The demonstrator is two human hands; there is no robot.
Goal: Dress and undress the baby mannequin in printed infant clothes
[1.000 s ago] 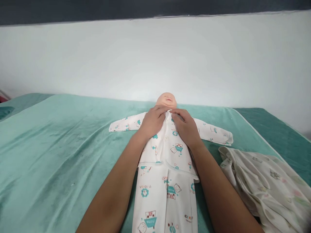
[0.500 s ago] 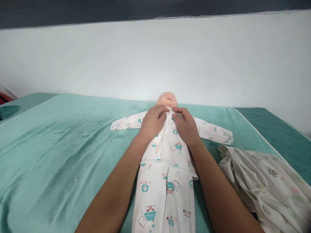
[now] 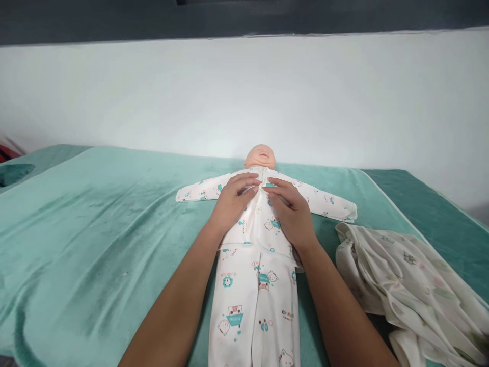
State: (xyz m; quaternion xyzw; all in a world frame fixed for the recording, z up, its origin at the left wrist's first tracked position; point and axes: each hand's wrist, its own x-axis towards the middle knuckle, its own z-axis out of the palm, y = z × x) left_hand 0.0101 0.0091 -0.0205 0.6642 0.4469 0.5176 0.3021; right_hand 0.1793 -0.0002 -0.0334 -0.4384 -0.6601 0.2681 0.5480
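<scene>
A baby doll (image 3: 261, 157) lies on its back, its head toward the wall. It wears a white baby top (image 3: 244, 235) with teal and red prints, sleeves spread to both sides. Matching baby pants (image 3: 237, 290) stretch toward me under the top's hem. On the chest, left of the front opening, rests my left hand (image 3: 233, 201), fingers extended and the thumb apart from them. My right hand (image 3: 292, 209) lies across from it, fingers stretched out and tips touching the edge of the opening. What lies under the fingers is hidden.
Rumpled white printed baby clothing (image 3: 401, 275) lies in a heap at the right. A teal plush cover (image 3: 126, 219) with wrinkles on its left side is spread beneath everything. A white wall (image 3: 229, 92) rises right behind the doll's head.
Both hands have moved from the collar a little down the front opening, and their fingers have spread. The collar now shows below the doll's chin. The view has shifted slightly.
</scene>
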